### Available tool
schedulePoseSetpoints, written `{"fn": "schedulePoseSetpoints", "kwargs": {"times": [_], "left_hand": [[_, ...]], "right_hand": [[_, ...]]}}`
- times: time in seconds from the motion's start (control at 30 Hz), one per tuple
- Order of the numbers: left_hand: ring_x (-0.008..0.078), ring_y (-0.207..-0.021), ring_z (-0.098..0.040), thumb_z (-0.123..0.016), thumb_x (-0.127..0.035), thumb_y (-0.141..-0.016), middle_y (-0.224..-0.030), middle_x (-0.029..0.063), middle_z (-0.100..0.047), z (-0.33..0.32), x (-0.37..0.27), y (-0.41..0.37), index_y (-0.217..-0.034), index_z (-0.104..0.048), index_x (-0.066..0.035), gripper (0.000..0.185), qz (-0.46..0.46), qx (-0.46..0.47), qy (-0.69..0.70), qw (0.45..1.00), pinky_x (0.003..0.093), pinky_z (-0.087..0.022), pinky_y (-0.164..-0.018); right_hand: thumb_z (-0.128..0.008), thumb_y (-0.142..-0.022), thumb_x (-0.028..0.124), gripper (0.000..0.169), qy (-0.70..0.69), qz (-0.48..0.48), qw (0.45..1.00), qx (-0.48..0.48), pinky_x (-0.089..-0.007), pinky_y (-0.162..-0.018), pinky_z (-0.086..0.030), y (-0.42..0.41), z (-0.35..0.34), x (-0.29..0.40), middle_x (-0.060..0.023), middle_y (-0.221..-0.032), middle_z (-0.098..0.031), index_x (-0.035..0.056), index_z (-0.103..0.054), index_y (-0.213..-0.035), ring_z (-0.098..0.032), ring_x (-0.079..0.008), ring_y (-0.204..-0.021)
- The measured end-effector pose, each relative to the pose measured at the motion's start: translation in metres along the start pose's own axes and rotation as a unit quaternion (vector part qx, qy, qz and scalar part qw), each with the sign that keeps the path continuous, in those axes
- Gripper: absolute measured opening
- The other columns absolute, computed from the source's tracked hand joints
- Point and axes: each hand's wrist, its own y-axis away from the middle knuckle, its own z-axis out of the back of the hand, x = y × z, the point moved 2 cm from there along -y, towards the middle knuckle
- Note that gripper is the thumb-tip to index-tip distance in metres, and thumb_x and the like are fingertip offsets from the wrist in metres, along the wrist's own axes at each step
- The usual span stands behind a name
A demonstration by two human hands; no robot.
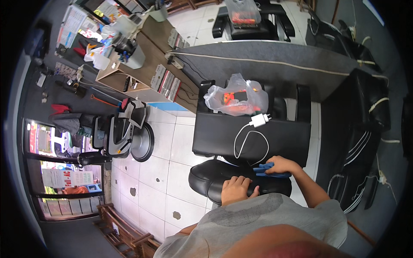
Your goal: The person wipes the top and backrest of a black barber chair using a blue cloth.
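Observation:
My right hand (281, 165) grips a blue cloth (272, 174) and holds it against a black padded cushion (211, 175) close to my body. On the same cushion rests my left hand (236, 189), palm down, thumb spread from the fingers and nothing held. Just beyond lies a flat black upholstered pad (216, 135) of a chair. A white plug charger (259, 120) sits on it, its white cable (239, 153) looping towards me. Behind the charger stands a translucent plastic bag (238, 96) with orange and dark items inside.
A wooden shelf unit (145, 69) with a spray bottle (96, 58) and a tub of tools (134, 56) stands at the far left. Another barber chair (119, 138) is on the left. A wooden bench (129, 235) lies lower left. A mirror reflects the bag beyond the grey wall (258, 71).

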Motion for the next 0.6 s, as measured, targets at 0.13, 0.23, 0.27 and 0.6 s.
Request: {"fn": "schedulePoseSetpoints", "kwargs": {"times": [0.13, 0.23, 0.27, 0.6], "left_hand": [[0.0193, -0.090, -0.060, -0.068, -0.039, -0.078, -0.088, 0.0010, -0.065, -0.001, 0.003, -0.001, -0.089, -0.069, -0.010, 0.032, -0.018, -0.009, 0.008, 1.000, 0.0350, -0.043, -0.080], [0.0200, -0.092, -0.059, -0.066, -0.042, -0.079, -0.090, 0.0020, -0.065, -0.007, 0.006, 0.000, -0.090, -0.069, -0.010, 0.034, -0.022, -0.007, 0.002, 1.000, 0.0355, -0.043, -0.082], [0.0203, -0.092, -0.059, -0.065, -0.043, -0.079, -0.090, 0.0023, -0.065, -0.008, 0.007, 0.001, -0.090, -0.069, -0.010, 0.035, -0.024, -0.003, -0.002, 1.000, 0.0357, -0.043, -0.082], [0.0214, -0.093, -0.059, -0.063, -0.046, -0.081, -0.091, 0.0053, -0.065, -0.009, 0.011, 0.002, -0.092, -0.068, -0.009, 0.039, -0.031, 0.030, 0.008, 0.999, 0.0364, -0.043, -0.083]], "right_hand": [[-0.075, -0.067, 0.032, 0.040, 0.064, 0.021, 0.996, -0.051, -0.0362, -0.070, -0.052, 0.011, 0.004, 0.013, -0.0172, -0.080, -0.069, 0.0018, -0.070, -0.092, -0.067, -0.0284, -0.072], [-0.073, -0.069, 0.028, 0.029, -0.003, 0.120, 0.993, 0.002, -0.0333, -0.064, -0.049, 0.031, 0.013, 0.043, -0.0132, -0.070, -0.065, 0.0030, -0.066, -0.081, -0.064, -0.0235, -0.065], [-0.073, -0.069, 0.029, 0.029, 0.018, 0.121, 0.993, 0.001, -0.0331, -0.064, -0.049, 0.031, 0.014, 0.049, -0.0128, -0.069, -0.065, 0.0030, -0.066, -0.080, -0.064, -0.0232, -0.065], [-0.075, -0.066, 0.029, 0.041, 0.112, -0.056, 0.990, -0.062, -0.0364, -0.071, -0.052, 0.003, -0.007, 0.020, -0.0185, -0.083, -0.069, 0.0018, -0.070, -0.096, -0.068, -0.0303, -0.075]]}}
